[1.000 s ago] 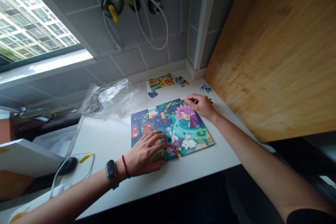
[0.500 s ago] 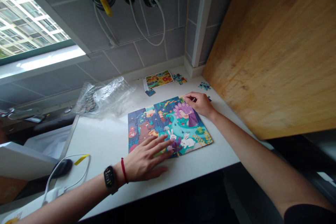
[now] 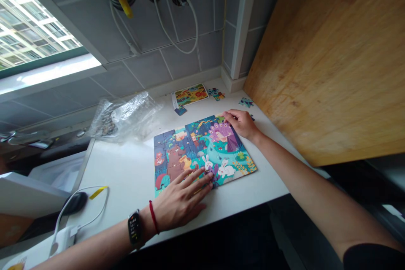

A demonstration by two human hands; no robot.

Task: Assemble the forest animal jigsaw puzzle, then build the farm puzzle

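Note:
A colourful jigsaw puzzle [image 3: 202,147] with rabbits, a peacock and a bear lies on the white counter, its pieces largely joined. My left hand [image 3: 185,194] rests flat across its lower edge, fingers stretched out, covering part of the picture below the rabbits. At the upper right corner, my right hand [image 3: 241,124] is closed, thumb and fingers pinching a puzzle piece [image 3: 219,118] there, much of which they hide. Beyond the puzzle are a loose dark blue piece [image 3: 180,111] and a picture card [image 3: 191,95] with a lion.
More loose pieces [image 3: 217,94] lie beside the card, and others [image 3: 246,102] near the wooden panel [image 3: 316,71] on the right. A clear plastic bag [image 3: 126,116] sits at the back left. A white cable [image 3: 106,202] runs along the counter's [image 3: 117,177] left side.
My left hand has slid slightly right and towards me, uncovering more of the puzzle's lower left. My right hand stays at the upper right corner.

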